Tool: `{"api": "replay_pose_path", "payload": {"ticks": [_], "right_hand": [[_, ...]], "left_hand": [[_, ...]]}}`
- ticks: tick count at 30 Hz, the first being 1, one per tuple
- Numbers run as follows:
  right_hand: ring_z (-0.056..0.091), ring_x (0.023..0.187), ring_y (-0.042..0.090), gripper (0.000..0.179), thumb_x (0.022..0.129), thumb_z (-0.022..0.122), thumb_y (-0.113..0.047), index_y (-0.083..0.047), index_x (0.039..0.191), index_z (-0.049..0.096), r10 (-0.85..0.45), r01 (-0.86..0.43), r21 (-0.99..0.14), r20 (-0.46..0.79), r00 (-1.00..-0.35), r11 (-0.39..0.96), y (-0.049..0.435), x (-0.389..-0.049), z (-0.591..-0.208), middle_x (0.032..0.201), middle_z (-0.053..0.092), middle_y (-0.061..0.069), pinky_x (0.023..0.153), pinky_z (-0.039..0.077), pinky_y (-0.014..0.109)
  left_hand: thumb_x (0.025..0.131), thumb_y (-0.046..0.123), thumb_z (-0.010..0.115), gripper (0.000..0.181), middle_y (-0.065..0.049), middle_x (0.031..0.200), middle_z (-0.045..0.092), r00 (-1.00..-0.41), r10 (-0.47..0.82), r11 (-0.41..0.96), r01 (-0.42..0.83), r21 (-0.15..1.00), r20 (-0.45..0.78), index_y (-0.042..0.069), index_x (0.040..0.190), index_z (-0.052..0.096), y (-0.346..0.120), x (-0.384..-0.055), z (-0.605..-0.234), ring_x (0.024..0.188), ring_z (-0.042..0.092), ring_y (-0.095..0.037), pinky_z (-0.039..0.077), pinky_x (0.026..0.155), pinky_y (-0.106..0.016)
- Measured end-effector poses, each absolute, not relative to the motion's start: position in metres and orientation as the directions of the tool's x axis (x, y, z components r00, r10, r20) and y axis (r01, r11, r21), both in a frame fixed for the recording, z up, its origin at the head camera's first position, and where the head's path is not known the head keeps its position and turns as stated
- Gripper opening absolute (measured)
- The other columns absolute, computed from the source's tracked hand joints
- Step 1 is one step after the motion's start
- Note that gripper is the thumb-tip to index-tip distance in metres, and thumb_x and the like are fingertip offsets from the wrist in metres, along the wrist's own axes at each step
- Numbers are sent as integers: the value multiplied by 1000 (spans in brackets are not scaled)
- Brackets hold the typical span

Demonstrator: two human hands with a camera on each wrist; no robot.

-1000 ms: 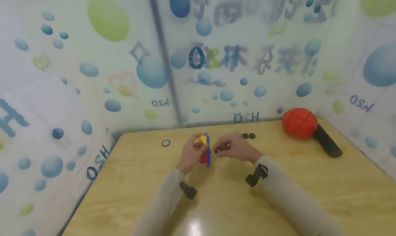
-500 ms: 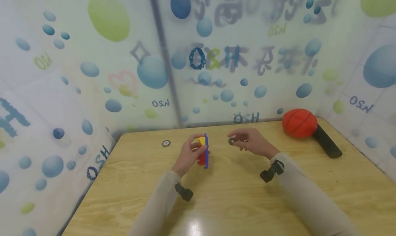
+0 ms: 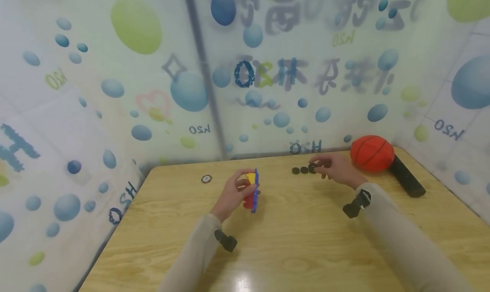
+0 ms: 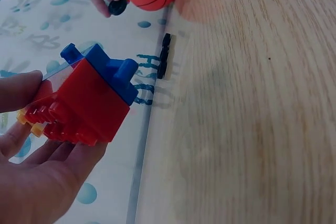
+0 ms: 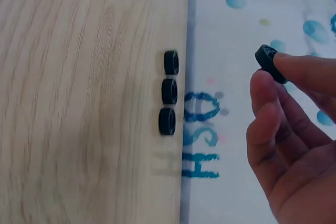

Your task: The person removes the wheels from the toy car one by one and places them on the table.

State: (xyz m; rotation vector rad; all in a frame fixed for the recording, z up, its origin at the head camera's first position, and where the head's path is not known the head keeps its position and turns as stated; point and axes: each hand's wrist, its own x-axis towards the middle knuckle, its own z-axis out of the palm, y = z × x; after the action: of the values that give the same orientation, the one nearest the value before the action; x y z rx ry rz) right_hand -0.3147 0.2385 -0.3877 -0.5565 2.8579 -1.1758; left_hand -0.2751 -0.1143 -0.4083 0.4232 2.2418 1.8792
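My left hand grips a toy block vehicle, made of red and yellow building blocks on a blue base with stubby blue pegs. The thumb lies on one side and the fingers on the other, with the blue base facing right in the head view. My right hand pinches a small black toy wheel between thumb and index finger, off the table. Three more black wheels stand in a row on the tabletop; in the head view the fingers and held wheel partly cover the rightmost.
A small round black-and-white disc lies toward the back left of the wooden table. At the back right are a red ball with black lines and a long black object. Patterned curtain-like sheeting encloses the table's back and sides.
My right hand has moved away from the block vehicle, rightward and back, carrying the wheel to the row of wheels. My left hand keeps its grip and has shifted slightly.
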Motion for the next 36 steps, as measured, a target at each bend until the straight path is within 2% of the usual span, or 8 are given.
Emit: {"api": "replay_pose_path", "payload": {"ticks": [5, 9, 12, 17, 22, 32, 34, 36], "right_hand": [[68, 74, 31, 31, 96, 63, -9, -5, 126, 65, -284, -278, -682, 106, -953, 677, 251, -321, -391, 103, 72, 25, 61, 55, 30], [69, 74, 27, 32, 95, 64, -9, -1, 126, 64, -267, -247, -676, 76, -961, 695, 257, -326, -396, 101, 72, 26, 63, 56, 29], [70, 74, 24, 33, 95, 64, -8, 1, 126, 63, -253, -218, -683, 50, -966, 697, 260, -332, -400, 101, 73, 26, 64, 57, 30], [68, 77, 19, 34, 95, 63, -7, 3, 128, 62, -207, -125, -723, -26, -978, 680, 265, -344, -410, 103, 72, 25, 67, 58, 31], [65, 78, 18, 35, 92, 63, -8, 0, 126, 64, -163, -51, -721, -87, -983, 691, 268, -354, -418, 101, 73, 17, 67, 56, 29], [64, 74, 15, 31, 84, 72, -16, -6, 113, 72, -104, -53, -611, -47, -993, 790, 268, -363, -426, 72, 73, -2, 68, 46, 25], [65, 74, 17, 30, 83, 73, -17, -7, 111, 73, -100, -57, -603, -37, -994, 796, 268, -364, -428, 73, 73, 0, 68, 46, 26], [65, 80, 20, 28, 82, 74, -18, -8, 109, 74, -91, -68, -580, -12, -996, 812, 267, -365, -429, 81, 75, 3, 70, 46, 27]], "left_hand": [[98, 10, 64, 44, -33, 122, 63, -937, 347, 185, 101, 978, 31, 20, 139, 51, -114, -275, -409, 102, 73, -33, 59, 77, -32], [98, 10, 63, 44, -31, 122, 64, -935, 355, 209, 91, 974, 11, 20, 138, 51, -115, -274, -410, 104, 72, -36, 57, 71, -30], [98, 9, 63, 44, -31, 122, 64, -933, 359, 213, 91, 973, 9, 20, 138, 51, -115, -274, -409, 106, 71, -39, 58, 73, -31], [97, 8, 64, 45, -28, 120, 65, -932, 363, 219, 90, 972, 4, 21, 138, 51, -116, -273, -407, 104, 73, -34, 59, 76, -35], [97, 7, 63, 45, -25, 117, 67, -933, 359, 235, 84, 968, -6, 22, 138, 52, -116, -273, -407, 102, 73, -30, 59, 75, -35], [97, 9, 63, 44, -27, 121, 65, -931, 364, 228, 74, 971, -15, 26, 136, 53, -115, -273, -409, 100, 74, -26, 61, 83, -41], [98, 8, 63, 44, -28, 121, 65, -932, 363, 224, 76, 972, -11, 25, 137, 52, -115, -273, -408, 100, 74, -27, 61, 84, -42], [98, 8, 63, 44, -26, 119, 66, -934, 358, 226, 79, 971, -7, 25, 137, 53, -116, -273, -407, 100, 74, -27, 61, 85, -43]]}}
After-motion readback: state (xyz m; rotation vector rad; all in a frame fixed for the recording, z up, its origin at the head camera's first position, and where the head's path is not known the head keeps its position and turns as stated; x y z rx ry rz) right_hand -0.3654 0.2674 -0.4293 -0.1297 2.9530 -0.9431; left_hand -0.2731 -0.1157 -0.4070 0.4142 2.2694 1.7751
